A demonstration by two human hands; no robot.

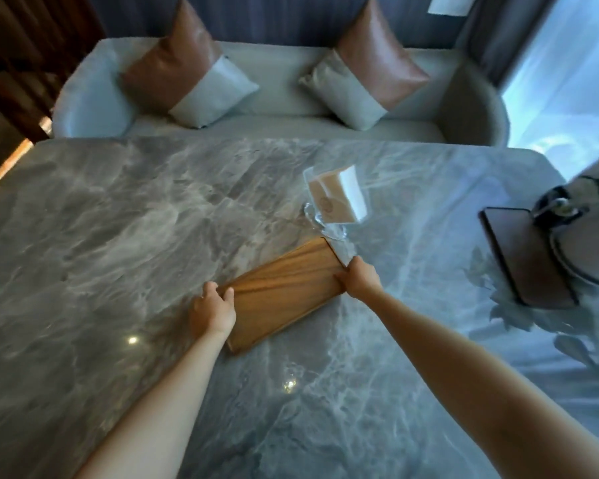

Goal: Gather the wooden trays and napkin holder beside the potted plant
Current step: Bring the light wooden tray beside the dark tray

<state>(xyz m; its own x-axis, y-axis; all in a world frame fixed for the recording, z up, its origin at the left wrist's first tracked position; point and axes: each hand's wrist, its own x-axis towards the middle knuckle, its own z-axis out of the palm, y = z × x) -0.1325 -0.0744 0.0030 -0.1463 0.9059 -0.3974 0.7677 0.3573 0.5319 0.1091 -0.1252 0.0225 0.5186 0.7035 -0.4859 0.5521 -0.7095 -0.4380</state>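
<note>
Wooden tray (284, 292), light brown and long, lay diagonally on the grey marble table (118, 219) near the middle, its far corner pointing toward the napkin holder (336, 202). I had both hands on it. My left hand (211, 312) sat at the tray's near-left end, fingers (227, 294) curled narrowly over the short edge with the thumb out of sight, so it gripped that end. My right hand (360, 276) was on the far-right long edge, fingers folded tight around the rim and knuckles up, holding it too. I could not tell whether the tray was lifted or flat on the marble.

Just beyond the tray's far corner stood the clear napkin holder, tilted in the wide lens, with a stack of pale napkins inside. It was near the tray; whether the two touched I could not tell.

Well to the right, a second, darker tray (526, 257) lay on the table, apart from the first. Beside it at the right edge was the potted plant (574, 216), its dark pot and leaves partly cut off and blurred.

On the far side of the table stood a pale sofa (277, 74) with two brown-and-grey cushions (187, 63).
</note>
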